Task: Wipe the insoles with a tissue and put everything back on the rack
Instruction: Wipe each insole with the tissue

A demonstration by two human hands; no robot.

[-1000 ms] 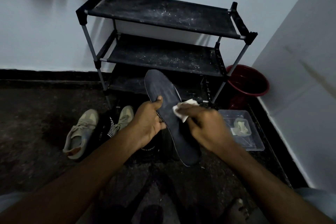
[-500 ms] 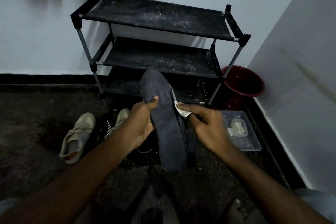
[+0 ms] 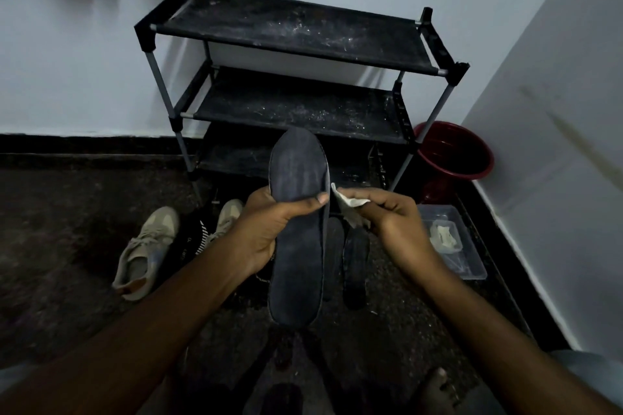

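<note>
Insole [image 3: 296,246] is gripped in the curled fingers [image 3: 313,202] of the left hand [image 3: 263,232], and a tissue [image 3: 349,209] is pinched in the right hand [image 3: 394,222], just beside it. The tissue could be torn if rubbed hard. Right of the fingers, something pale is kept in a clear box [image 3: 473,268]; nothing is seen in the red bucket [image 3: 453,158].

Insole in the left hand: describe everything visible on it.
The insole is one dark grey-blue piece with a fabric-like face, faint lengthwise streaks and a thin pale rim. It is held in the air, its far rounded end in front of the rack's lower shelves. The left hand grips its left edge, thumb across the face. The tissue, pinched by the right hand, sits at its right edge; contact unclear.
</note>
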